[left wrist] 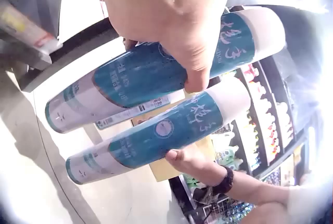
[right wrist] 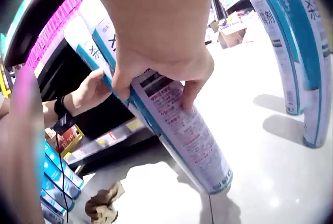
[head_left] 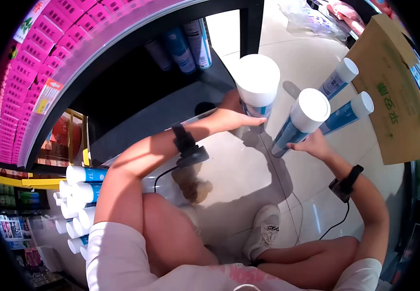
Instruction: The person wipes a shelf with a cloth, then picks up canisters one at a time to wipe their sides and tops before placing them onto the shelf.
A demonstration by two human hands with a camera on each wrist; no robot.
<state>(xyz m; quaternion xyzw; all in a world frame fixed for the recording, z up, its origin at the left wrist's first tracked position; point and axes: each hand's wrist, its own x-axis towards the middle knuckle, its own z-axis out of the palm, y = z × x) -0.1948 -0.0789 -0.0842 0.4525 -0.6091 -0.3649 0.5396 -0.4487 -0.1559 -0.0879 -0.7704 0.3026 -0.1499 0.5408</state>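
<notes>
My left hand (head_left: 233, 115) grips a tall blue-and-white aerosol can (head_left: 259, 77) with a white cap, held upright beside the shelf edge. The thumb lies across its side. Just to the right, my right hand (head_left: 313, 144) holds a second aerosol can (right wrist: 182, 125) around its body, tilted, with its white cap (head_left: 311, 107) toward me. In the left wrist view, both cans lie nearly parallel, the left hand's can (left wrist: 138, 73) above the right hand's can (left wrist: 156, 143). Two more aerosol cans (head_left: 339, 77) (head_left: 346, 114) stand on the floor beyond my right hand.
A low black shelf (head_left: 171, 104) at the left holds several similar cans (head_left: 181, 51) toward the back. Pink boxes (head_left: 35, 63) line the shelf above. More white-capped cans (head_left: 81, 194) cluster by my left elbow. A cardboard box (head_left: 389, 92) stands right; crumpled brown material (head_left: 194, 186) lies on the tiles.
</notes>
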